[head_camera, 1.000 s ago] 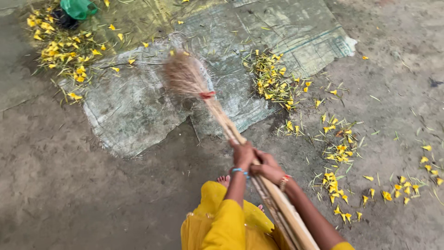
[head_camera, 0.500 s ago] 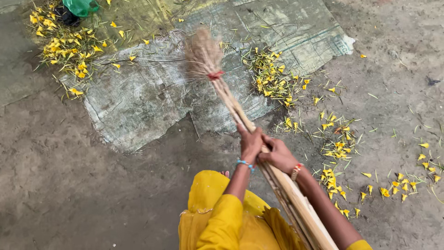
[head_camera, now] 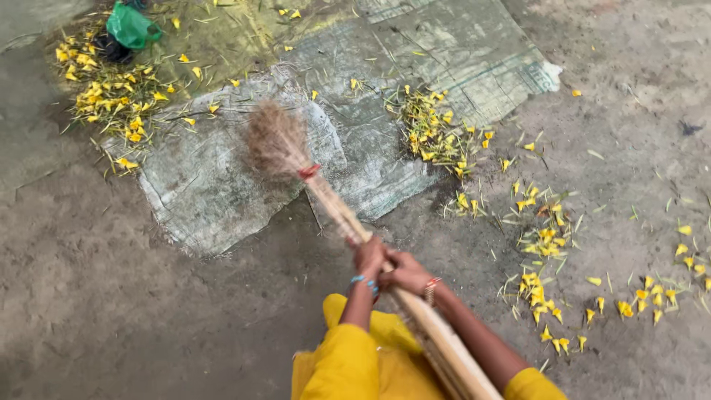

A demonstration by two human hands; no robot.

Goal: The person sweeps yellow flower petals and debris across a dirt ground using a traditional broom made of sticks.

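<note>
Though the bristle end is blurred, I read the tool as a long broom (head_camera: 348, 222) made of bundled thin sticks, bound with a red tie near its brushy head. My left hand (head_camera: 368, 257) is wrapped fully closed around the shaft, and my right hand (head_camera: 406, 271) is closed on it just behind, the two touching. The broom's long axis runs diagonally, from the lower right by my yellow sleeves up toward the upper left, where the head rests over a grey woven sack (head_camera: 222, 185) spread on the dirt floor. I judge it light for its length, stiff along the bundled handle and springy at the frayed tip. The grip is best kept on the tight middle of the bundle, where the sticks will not splay. Yellow flower petals (head_camera: 433, 133) lie on the sack to the right of the head, more in a heap (head_camera: 111, 96) to the far left near a green bag (head_camera: 132, 27).
</note>
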